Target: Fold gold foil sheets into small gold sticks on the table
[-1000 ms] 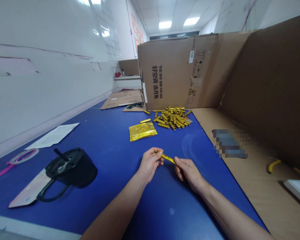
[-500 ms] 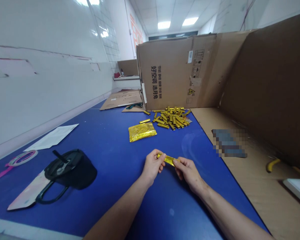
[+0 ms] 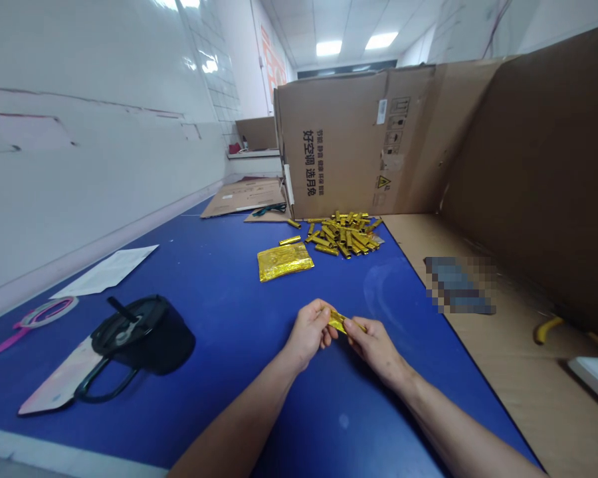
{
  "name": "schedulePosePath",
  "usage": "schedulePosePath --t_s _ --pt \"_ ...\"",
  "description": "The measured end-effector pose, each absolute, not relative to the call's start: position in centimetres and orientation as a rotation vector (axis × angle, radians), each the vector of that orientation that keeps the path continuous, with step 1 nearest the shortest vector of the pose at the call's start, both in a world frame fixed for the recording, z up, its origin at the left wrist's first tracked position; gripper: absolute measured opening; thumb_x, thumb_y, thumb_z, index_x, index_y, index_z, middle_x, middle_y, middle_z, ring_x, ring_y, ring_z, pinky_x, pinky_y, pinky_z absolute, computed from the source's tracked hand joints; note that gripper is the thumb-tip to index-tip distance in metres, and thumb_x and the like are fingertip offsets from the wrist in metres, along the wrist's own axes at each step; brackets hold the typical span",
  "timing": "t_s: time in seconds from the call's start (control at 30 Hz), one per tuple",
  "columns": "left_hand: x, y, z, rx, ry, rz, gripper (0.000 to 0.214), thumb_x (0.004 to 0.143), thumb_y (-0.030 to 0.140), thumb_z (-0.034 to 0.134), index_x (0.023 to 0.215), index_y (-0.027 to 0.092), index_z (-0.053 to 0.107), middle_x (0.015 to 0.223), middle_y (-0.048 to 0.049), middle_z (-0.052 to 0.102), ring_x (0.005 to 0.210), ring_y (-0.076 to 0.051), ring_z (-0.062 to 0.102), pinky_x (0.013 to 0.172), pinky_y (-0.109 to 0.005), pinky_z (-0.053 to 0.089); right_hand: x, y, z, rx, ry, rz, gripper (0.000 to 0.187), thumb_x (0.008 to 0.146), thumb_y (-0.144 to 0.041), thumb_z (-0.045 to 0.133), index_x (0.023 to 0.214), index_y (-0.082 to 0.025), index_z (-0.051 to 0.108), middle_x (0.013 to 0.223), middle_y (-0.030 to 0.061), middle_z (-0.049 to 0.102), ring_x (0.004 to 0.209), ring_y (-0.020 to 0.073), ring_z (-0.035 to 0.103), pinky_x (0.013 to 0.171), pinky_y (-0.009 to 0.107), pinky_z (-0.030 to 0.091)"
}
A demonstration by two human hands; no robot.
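Between my two hands is a small strip of gold foil [image 3: 337, 321], held above the blue table [image 3: 229, 332]. My left hand [image 3: 311, 328] pinches its left end, and my right hand [image 3: 371, 338] grips the right end between thumb and fingers. Both hands cover parts of the foil, so its full shape is hidden. Beyond them lies a flat stack of gold foil sheets [image 3: 285, 261], with a single gold foil roll [image 3: 290, 240] just behind it. Farther back, a pile of small gold foil rolls [image 3: 346, 236] rests against a cardboard box.
A black lidded mug [image 3: 149, 338] stands at the left on a pale card [image 3: 60, 385]. Near the wall are a white paper [image 3: 109, 269] and a roll of tape [image 3: 50, 312]. The large cardboard box [image 3: 349, 146] closes off the back and right.
My hands have drawn slightly closer together on the foil, and less of it shows between them. The pile and the stack have not been touched.
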State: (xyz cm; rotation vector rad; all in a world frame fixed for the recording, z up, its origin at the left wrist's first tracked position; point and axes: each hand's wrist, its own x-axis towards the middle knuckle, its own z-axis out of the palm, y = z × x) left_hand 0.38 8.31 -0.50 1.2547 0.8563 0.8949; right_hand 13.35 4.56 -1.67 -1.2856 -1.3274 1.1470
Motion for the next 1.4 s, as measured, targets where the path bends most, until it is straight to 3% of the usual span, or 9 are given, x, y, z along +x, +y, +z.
schedulePosePath --t_s 0.27,0.4,0.57,0.83,1.13,1.4 --pt "-1.2 10.1 0.1 1.086 1.006 1.175 0.026 0.070 0.041 0.050 0.071 0.016 0.045 0.040 0.0059 0.045 0.027 -0.003 0.030 0.030 -0.014 0.016 13.3 4.5 -1.5 -1.283 -1.168 1.164 0.042 0.072 -0.052 0.045 0.048 -0.019 0.037 0.035 -0.0086 0.027 0.033 0.0045 0.019 0.034 0.020 0.013" --pt "-0.8 9.9 0.0 1.016 1.022 1.245 0.026 0.070 0.041 0.050 0.071 0.017 0.042 0.041 0.0063 0.045 0.029 -0.004 0.032 0.030 -0.014 0.018 13.3 4.5 -1.5 -1.243 -1.200 1.173 0.041 0.074 -0.052 0.043 0.050 -0.019 0.039 0.038 -0.0078 0.031 0.033 0.0050 0.024 0.034 0.020 0.018" --pt "1.9 7.2 -0.7 1.028 0.876 1.094 0.029 0.067 0.040 0.054 0.075 0.017 0.039 0.043 0.0055 0.049 0.034 -0.007 0.043 0.034 -0.017 0.033 13.2 4.4 -1.0 -1.224 -1.365 1.209 0.047 0.071 -0.056 0.043 0.046 -0.017 0.044 0.037 -0.0060 0.034 0.032 0.0046 0.022 0.033 0.021 0.015" --pt "1.9 6.5 -0.8 1.185 0.782 0.753 0.028 0.071 0.043 0.049 0.076 0.017 0.039 0.043 0.0042 0.051 0.029 -0.006 0.041 0.029 -0.014 0.028 13.3 4.7 -1.6 -1.256 -1.161 1.204 0.050 0.066 -0.057 0.048 0.037 -0.018 0.038 0.030 -0.0062 0.030 0.030 0.0041 0.020 0.033 0.022 0.011" --pt "1.4 6.8 -0.5 1.210 0.793 0.747 0.026 0.071 0.042 0.049 0.074 0.018 0.040 0.042 0.0054 0.049 0.028 -0.005 0.036 0.029 -0.013 0.022 13.9 4.9 -0.9 -1.247 -0.911 1.109 0.041 0.063 -0.053 0.054 0.047 -0.018 0.040 0.035 -0.0084 0.031 0.032 0.0041 0.020 0.033 0.020 0.012" --pt "0.6 8.3 -0.5 1.135 0.906 0.941 0.027 0.067 0.042 0.053 0.072 0.017 0.042 0.042 0.0046 0.050 0.030 -0.006 0.039 0.031 -0.015 0.024 14.0 4.6 -1.0 -1.260 -1.128 1.165 0.038 0.070 -0.045 0.048 0.044 -0.017 0.045 0.033 -0.0071 0.033 0.031 0.0050 0.025 0.034 0.020 0.017"
